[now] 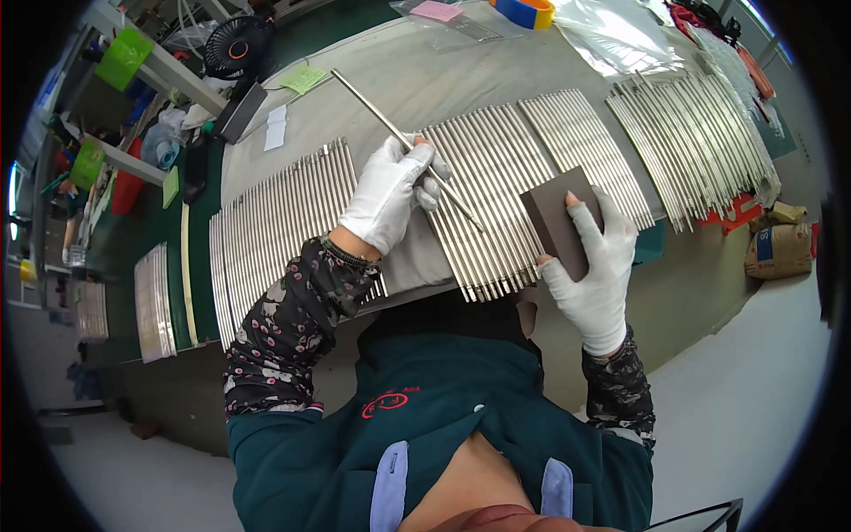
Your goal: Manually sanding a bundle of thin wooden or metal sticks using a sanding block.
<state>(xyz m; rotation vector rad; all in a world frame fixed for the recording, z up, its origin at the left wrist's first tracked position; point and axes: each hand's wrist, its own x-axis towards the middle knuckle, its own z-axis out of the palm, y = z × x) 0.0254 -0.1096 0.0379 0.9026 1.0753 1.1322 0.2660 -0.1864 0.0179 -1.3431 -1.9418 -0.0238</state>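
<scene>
In a white glove, my left hand [392, 188] is closed around a thin metal rod [368, 106], which slants from upper left to lower right above the table. My right hand [596, 262], gloved in white with bare thumb and finger tips, grips a dark grey-brown rectangular block [557, 217]. The block is over the right part of a row of shiny metal rods [487, 191] lying side by side. Left of my left hand lies another row of rods [284, 213]. The rod's lower end reaches over the middle row, apart from the block.
Further rods form a row [589, 146] behind the block and a thicker bundle [696, 146] at right. A black fan [238, 49], a yellow-green note [304, 78] and a blue-yellow tape roll [525, 12] are at the back. A brown sack [778, 251] stands off the table's right end.
</scene>
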